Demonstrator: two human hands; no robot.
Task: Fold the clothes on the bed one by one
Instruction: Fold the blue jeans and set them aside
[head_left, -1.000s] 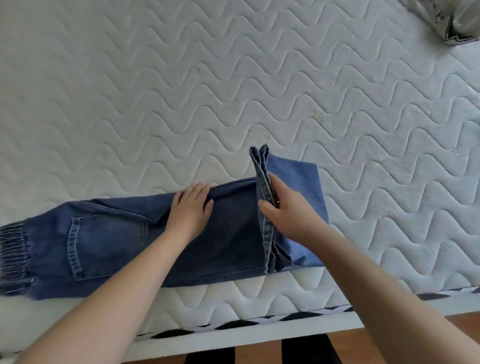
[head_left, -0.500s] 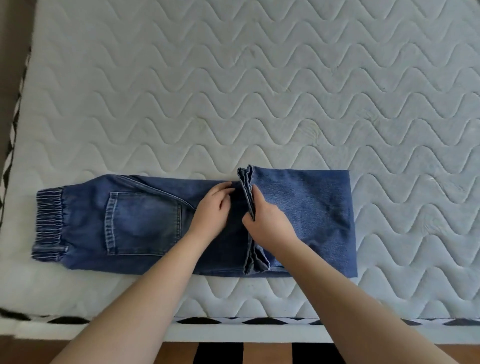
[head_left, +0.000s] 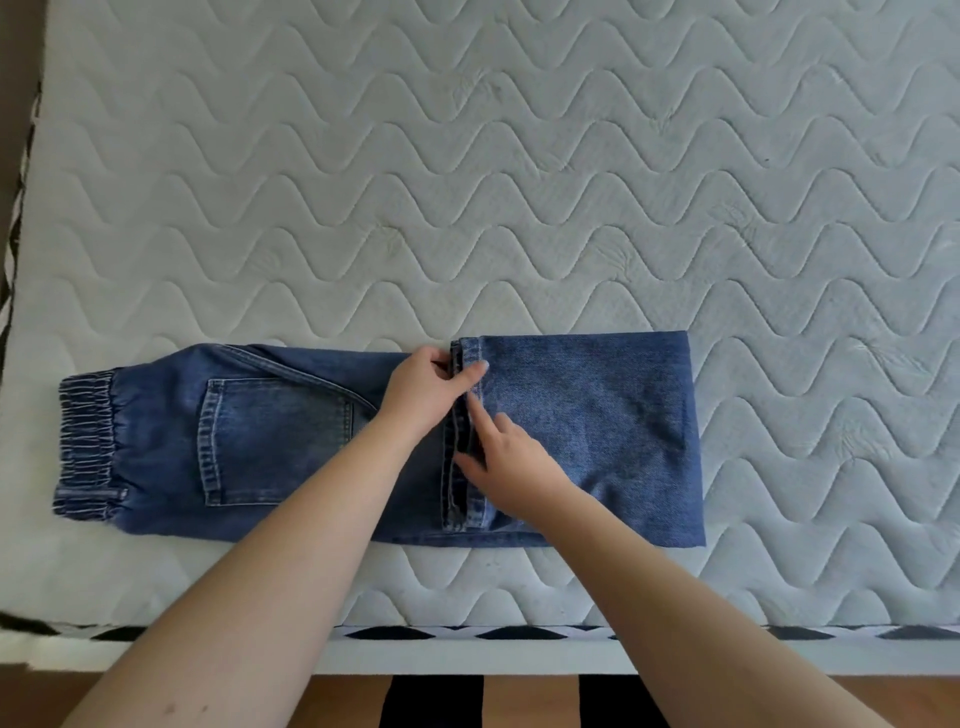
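Left hand (head_left: 423, 387) pinches the hem edge (head_left: 460, 431) of the folded-over leg, thumb on top, fingers curled onto it; right hand (head_left: 511, 465) just right of it, index finger straight along that hem, thumb at the hem, grip hard to tell; jeans (head_left: 587, 431) lie flat under both hands, elastic waistband (head_left: 85, 441) far left of the left hand, back pocket (head_left: 272, 439) between; white quilted mattress (head_left: 467, 182) beneath, patterned edge trim (head_left: 519, 633) near the forearms, striped rug on wood floor (head_left: 530, 701) at bottom, cut off; left fingertips hidden behind the hem.
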